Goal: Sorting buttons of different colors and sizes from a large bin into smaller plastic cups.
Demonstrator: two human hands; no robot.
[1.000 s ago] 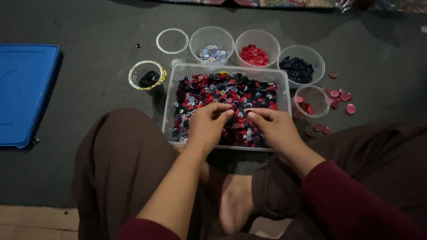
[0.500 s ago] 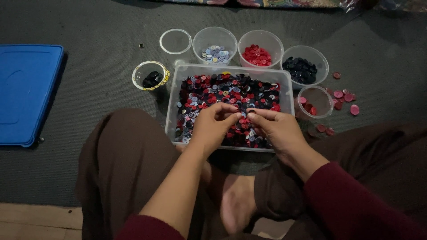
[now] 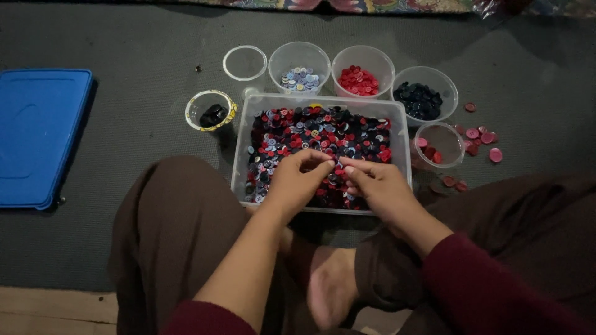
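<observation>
Clear plastic bin point(image 3: 248, 149) of mixed buttons point(image 3: 316, 136) sits mid-mat, tight against the knees for reach. Left hand point(image 3: 298, 180) and right hand point(image 3: 379, 186) meet over its near edge, fingertips pinched; held button not discernible. Sorted cups point(image 3: 363, 68) line the far edge.

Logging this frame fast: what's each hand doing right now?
Left hand: fingers curled over the buttons in the bin; any pinched button cannot be told.
Right hand: same, fingertips in the buttons, hold cannot be told.
</observation>
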